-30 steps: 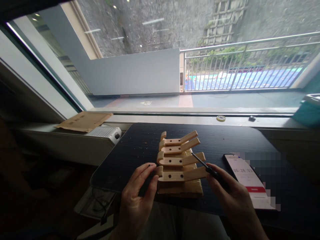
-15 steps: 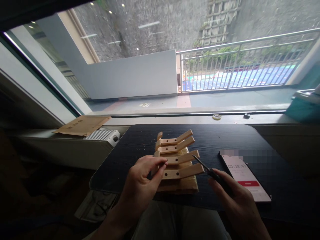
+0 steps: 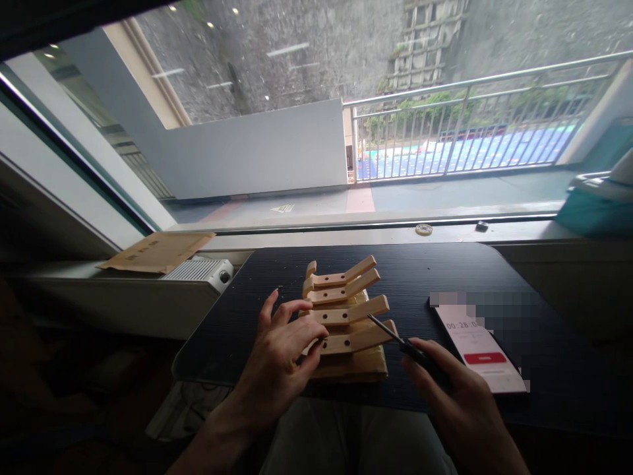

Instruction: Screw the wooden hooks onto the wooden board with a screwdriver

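Observation:
Several bent wooden hooks lie in a row across a yellowish wrapped block. Each shows two dark round spots, holes or screw heads. Over the left part of the two nearest hooks, my left hand pinches thumb and index finger together, its other fingers raised. A tiny dark thing shows at those fingertips, too small to make out. My right hand is wrapped round the black handle of a screwdriver. Its thin shaft points up and left above the nearest hook; whether the tip touches wood I cannot tell.
A phone with a timer display lies right of the block on the dark table. Tape and a small dark object sit on the windowsill. Brown cardboard lies at left, above a white radiator.
My left hand has shifted slightly down toward the nearest hook, with its outer fingers lifting and spreading. The screwdriver has moved a little left and down. The whole view has shifted slightly.

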The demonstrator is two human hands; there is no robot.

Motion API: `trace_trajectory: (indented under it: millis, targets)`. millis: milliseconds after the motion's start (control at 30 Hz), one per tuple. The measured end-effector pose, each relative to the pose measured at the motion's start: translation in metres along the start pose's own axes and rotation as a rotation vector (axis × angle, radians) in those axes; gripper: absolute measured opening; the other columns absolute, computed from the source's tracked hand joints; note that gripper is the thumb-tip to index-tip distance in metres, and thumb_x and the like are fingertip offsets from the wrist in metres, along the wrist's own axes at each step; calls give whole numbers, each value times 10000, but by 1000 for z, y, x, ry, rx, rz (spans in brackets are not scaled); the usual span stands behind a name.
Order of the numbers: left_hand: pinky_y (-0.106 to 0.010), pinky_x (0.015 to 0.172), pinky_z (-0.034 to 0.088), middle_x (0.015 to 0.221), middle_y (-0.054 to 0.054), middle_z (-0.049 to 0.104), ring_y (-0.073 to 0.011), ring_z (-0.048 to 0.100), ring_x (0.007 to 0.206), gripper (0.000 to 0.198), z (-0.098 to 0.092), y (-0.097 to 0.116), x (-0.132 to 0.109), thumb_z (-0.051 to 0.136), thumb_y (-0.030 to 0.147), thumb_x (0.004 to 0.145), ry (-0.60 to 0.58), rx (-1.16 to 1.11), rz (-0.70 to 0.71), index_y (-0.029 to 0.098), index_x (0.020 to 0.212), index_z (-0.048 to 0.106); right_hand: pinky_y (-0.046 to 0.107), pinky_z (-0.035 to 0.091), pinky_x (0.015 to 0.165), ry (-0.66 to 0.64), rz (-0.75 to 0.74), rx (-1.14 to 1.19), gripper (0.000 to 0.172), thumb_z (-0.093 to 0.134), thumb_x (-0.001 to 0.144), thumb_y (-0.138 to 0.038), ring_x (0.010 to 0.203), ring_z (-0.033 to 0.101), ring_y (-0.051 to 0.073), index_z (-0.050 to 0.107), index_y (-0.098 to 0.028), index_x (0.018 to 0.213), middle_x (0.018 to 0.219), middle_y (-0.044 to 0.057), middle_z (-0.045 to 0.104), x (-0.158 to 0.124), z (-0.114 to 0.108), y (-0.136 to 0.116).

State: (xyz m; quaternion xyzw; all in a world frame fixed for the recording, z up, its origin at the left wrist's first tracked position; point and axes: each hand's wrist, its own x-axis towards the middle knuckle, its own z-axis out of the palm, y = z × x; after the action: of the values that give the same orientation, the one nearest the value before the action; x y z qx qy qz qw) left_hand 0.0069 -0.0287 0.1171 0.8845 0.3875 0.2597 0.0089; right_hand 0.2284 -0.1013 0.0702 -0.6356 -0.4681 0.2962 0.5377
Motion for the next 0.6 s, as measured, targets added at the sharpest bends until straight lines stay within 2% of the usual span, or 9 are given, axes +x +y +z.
trace_trajectory:
  millis: [133, 300, 600]
  targets:
    - [-522, 1099, 88, 810, 60, 672, -185, 518, 1056, 130, -4, -2, 6, 547, 114, 792, -51, 8, 62, 231, 816, 600, 232, 505, 736, -3, -13, -2, 225, 612, 754, -351, 880, 632, 183, 686, -220, 921, 918, 16, 691, 0, 0, -2]
    - [-528, 1104, 78, 871, 19, 670, -198, 507, 1058, 123, -6, -4, 10, 541, 123, 802, -104, 104, 141, 214, 807, 624, 247, 509, 751, 8, -2, -11, 234, 612, 747, -368, 886, 634, 193, 691, -221, 912, 908, 20, 695, 0, 2, 0]
    - [-507, 1119, 51, 839, 27, 647, -179, 504, 1048, 92, -2, -4, 8, 580, 127, 791, -112, 70, 139, 211, 813, 610, 239, 511, 723, 3, -22, -21, 218, 604, 749, -358, 853, 638, 183, 688, -224, 899, 889, 13, 694, 0, 1, 0]
